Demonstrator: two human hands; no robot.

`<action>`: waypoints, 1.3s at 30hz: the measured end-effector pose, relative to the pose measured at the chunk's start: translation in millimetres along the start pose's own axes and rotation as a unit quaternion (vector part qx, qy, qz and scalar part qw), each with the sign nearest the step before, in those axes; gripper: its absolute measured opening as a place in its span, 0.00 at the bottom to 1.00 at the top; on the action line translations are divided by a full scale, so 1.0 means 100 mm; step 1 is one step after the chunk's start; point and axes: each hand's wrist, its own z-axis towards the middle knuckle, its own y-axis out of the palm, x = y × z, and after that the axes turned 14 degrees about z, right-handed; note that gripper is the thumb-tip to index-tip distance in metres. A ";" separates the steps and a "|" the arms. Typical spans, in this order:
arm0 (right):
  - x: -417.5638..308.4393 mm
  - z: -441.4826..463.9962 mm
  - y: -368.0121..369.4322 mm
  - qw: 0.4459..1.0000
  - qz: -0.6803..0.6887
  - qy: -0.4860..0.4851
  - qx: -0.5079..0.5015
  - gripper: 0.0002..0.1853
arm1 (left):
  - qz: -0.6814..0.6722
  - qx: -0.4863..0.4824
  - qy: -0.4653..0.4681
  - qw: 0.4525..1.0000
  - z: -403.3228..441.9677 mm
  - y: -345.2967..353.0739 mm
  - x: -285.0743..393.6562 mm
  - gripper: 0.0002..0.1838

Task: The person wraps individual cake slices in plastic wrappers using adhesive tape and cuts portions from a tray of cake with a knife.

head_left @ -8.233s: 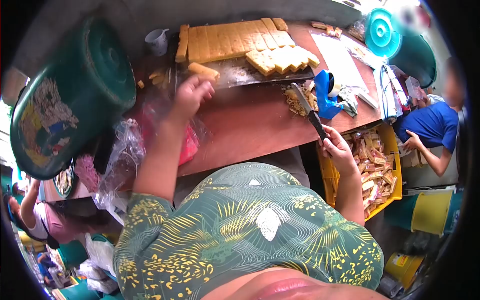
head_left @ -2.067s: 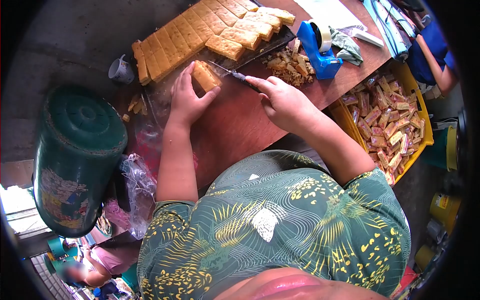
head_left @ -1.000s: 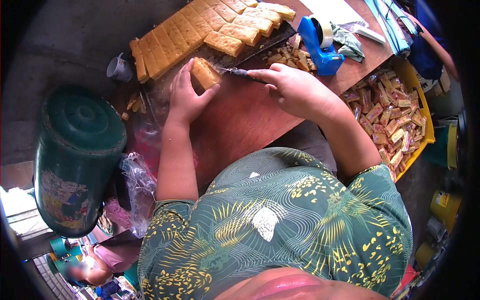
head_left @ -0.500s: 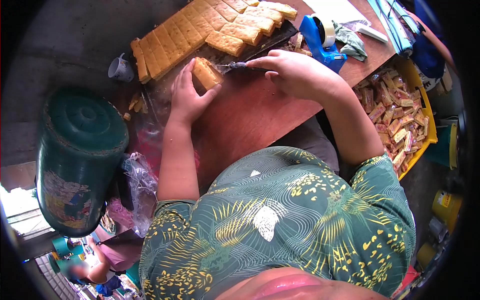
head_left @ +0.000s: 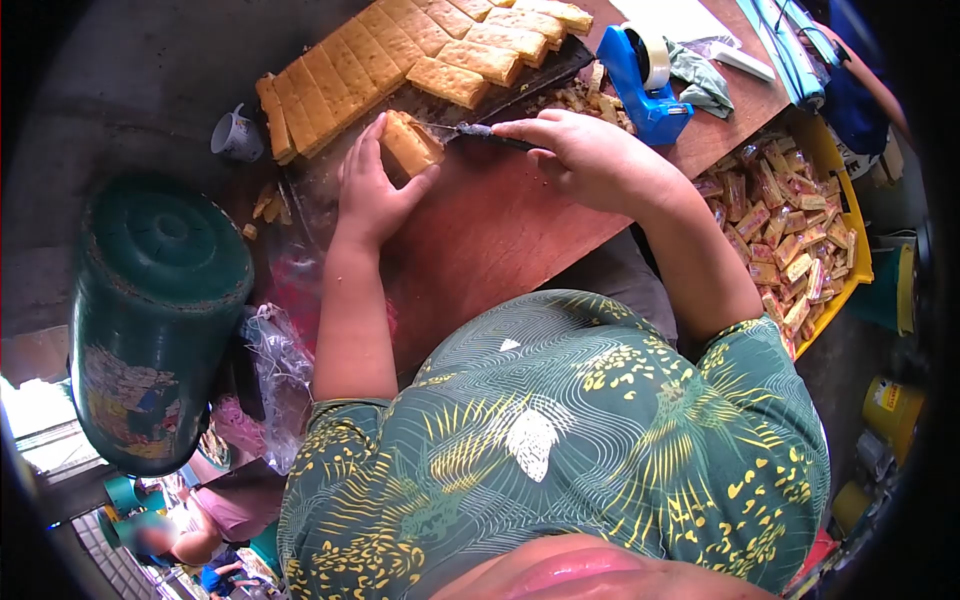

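My left hand (head_left: 382,190) is closed around a block of golden-brown cake (head_left: 411,146) on the wooden table, thumb on the near side and fingers on the far side. From the right, my right hand (head_left: 590,155) grips a knife (head_left: 474,129) by its dark handle, index finger stretched along it. The thin blade reaches the cake's right side; whether it is inside the cake I cannot tell. Beyond my hands, rows of cut cake slabs (head_left: 345,75) lie side by side on a dark tray, with several separate slabs (head_left: 450,82) along the near edge.
A blue tape dispenser (head_left: 655,110) and a green cloth (head_left: 702,80) sit at the table's right. A yellow crate (head_left: 858,215) holds many wrapped bars. At left stand a white mug (head_left: 238,136) and a large green drum (head_left: 160,320). Another person (head_left: 200,535) is at lower left.
Both hands stay nearly in place. The knife and the cake block have shifted only slightly, and the whole view has drifted a little.
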 end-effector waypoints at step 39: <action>-0.04 -0.07 0.63 0.997 0.071 0.019 0.002 0.34 | -0.019 -0.003 -0.003 1.000 0.06 0.08 -0.05 0.55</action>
